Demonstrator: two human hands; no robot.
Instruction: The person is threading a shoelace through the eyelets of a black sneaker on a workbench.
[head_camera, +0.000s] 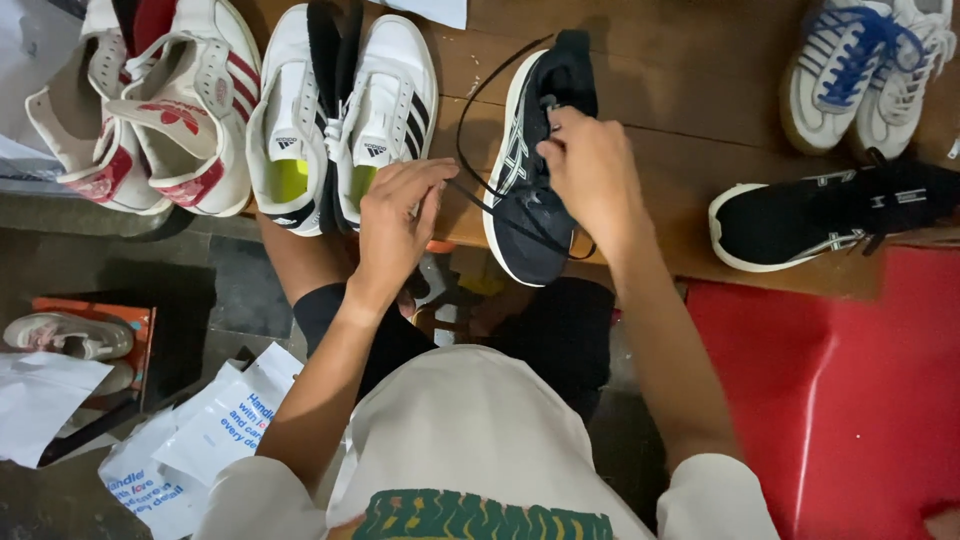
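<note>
Right fingertips (553, 140) are bunched shut at the eyelet row of the dark running shoe (525, 225). They pinch something there, but I cannot tell whether it is the lace end or the edge of the upper. The right hand (592, 172) lies over the shoe's middle and pins it down. Left fingers (430, 185) are closed on the black lace (460, 135), and the left hand (395, 218) sits just left of the shoe, pulling the lace sideways. From there the lace loops away toward the far side and back to the shoe. The shoe lies on the near edge of the wooden bench (680, 100), heel near me, toe far. Left of it is a white pair with black stripes (340, 120), and farther left a white and red pair (170, 110). To the right lies a black knit shoe (820, 215), with a white pair with blue laces (860, 70) beyond it. Judgement: lacing is in hand and part done, with slack still out. The next move calls for a steady hold on the shoe and the lace tip kept aligned with one eyelet, with the loose loop kept from snagging.
</note>
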